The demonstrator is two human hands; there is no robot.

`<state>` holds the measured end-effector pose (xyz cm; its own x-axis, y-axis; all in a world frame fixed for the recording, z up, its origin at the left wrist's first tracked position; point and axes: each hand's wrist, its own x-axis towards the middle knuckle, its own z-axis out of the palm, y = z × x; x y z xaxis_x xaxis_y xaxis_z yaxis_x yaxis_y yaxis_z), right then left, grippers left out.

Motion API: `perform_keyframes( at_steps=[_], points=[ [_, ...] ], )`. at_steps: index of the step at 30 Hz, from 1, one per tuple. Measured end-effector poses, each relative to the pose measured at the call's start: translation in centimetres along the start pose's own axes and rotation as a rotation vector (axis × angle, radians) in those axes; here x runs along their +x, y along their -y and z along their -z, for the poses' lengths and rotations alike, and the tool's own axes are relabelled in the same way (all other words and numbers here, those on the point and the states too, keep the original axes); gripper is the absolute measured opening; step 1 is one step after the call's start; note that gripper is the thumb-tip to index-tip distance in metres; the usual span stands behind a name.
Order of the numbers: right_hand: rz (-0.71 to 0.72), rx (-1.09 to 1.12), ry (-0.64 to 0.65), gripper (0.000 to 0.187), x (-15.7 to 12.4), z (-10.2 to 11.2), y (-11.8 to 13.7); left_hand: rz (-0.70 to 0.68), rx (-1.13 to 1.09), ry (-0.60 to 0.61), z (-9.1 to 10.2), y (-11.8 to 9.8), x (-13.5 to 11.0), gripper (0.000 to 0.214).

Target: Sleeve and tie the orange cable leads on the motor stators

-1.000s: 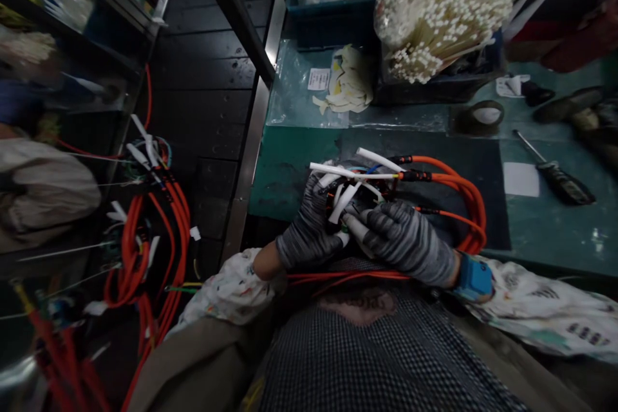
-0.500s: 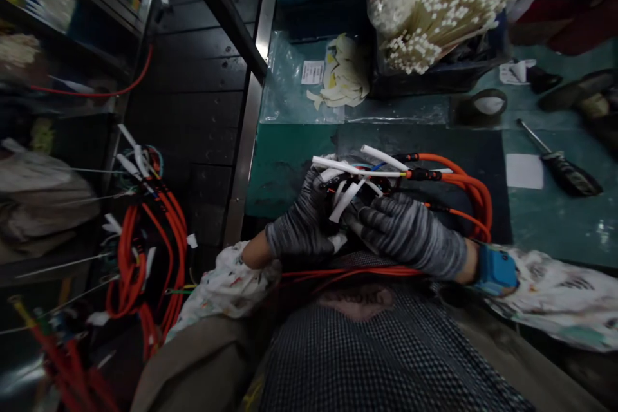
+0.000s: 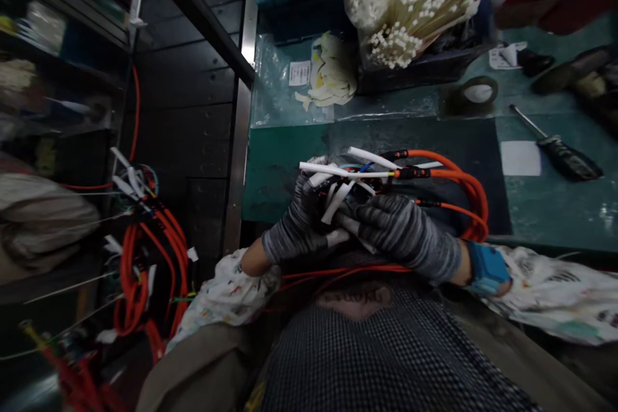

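Note:
Both gloved hands grip a bundle of wire ends (image 3: 357, 183) at the middle of the view. My left hand (image 3: 297, 222), in a grey knit glove, wraps its near side. My right hand (image 3: 408, 238), in a matching glove with a blue wrist strap, presses in from the right. White sleeves (image 3: 345, 170) stick out of the bundle, and thick orange cables (image 3: 463, 180) curve away to the right. Part of the bundle's centre is hidden behind my fingers.
A dark mat (image 3: 425, 141) lies on the green bench. Behind it stand a large bunch of white cable ties (image 3: 410, 0) and a tape roll (image 3: 477, 93). A screwdriver (image 3: 564, 158) lies right. Orange wire harnesses (image 3: 145, 264) hang left beyond a metal edge (image 3: 236, 167).
The whole scene has shifted slightly left and up in view. Both hands still grip the bundle, with only small shifts of the fingers.

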<state>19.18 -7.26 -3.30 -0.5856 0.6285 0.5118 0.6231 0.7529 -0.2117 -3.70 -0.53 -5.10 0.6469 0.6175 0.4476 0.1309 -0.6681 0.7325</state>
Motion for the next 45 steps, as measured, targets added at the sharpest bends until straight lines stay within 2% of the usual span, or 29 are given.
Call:
perform_keyframes(
  at_steps=[8,11,13,15,18,20,22,24,26,28,34,37,42,45],
  points=[
    [-0.023,0.002,-0.046,0.029,-0.6,-0.4,0.0,-0.028,-0.01,0.002,0.0,0.0,0.2,0.097],
    [-0.055,-0.022,-0.02,0.028,-0.4,-0.6,0.6,-0.046,0.005,-0.024,-0.2,-0.3,0.3,0.098],
    [-0.078,-0.034,0.001,0.026,-0.1,-0.7,1.1,-0.024,0.032,-0.011,-0.3,-0.7,0.1,0.098],
    [-0.103,-0.052,0.013,0.024,0.2,-0.6,1.4,0.035,0.082,0.045,-0.3,-1.2,-0.2,0.088],
    [-0.065,-0.092,-0.007,0.029,-0.2,0.4,1.2,0.118,0.14,0.053,-0.5,-2.0,-0.5,0.077],
    [0.0,-0.11,-0.003,0.032,-0.9,1.6,0.7,0.145,0.16,0.019,-0.8,-2.4,-0.4,0.081],
    [-0.01,-0.164,-0.01,0.033,-1.5,2.7,0.0,0.142,0.173,0.001,-1.2,-2.7,0.2,0.085],
    [-0.124,-0.247,-0.063,0.046,-1.9,3.4,-0.6,0.136,0.185,-0.008,-1.6,-3.0,1.0,0.085],
    [-0.273,-0.28,-0.098,0.075,-1.7,3.3,-1.1,0.135,0.198,-0.014,-1.9,-3.4,2.0,0.086],
    [-0.375,-0.24,-0.079,0.092,-1.3,2.8,-1.5,0.121,0.229,0.014,-2.0,-3.8,2.7,0.09],
    [-0.458,-0.109,-0.066,0.074,-0.9,1.5,-3.2,0.107,0.277,0.12,-1.3,-4.5,3.5,0.094],
    [-0.447,-0.027,-0.057,0.074,-1.2,1.3,-4.1,0.107,0.273,0.165,-0.9,-4.2,3.3,0.095],
    [-0.385,-0.017,-0.06,0.083,-1.1,1.3,-3.9,0.061,0.27,0.154,-0.5,-3.3,3.1,0.094],
    [-0.418,-0.06,-0.032,0.081,-0.7,1.8,-3.2,0.048,0.234,0.12,-0.8,-3.1,3.0,0.092]
  ],
)
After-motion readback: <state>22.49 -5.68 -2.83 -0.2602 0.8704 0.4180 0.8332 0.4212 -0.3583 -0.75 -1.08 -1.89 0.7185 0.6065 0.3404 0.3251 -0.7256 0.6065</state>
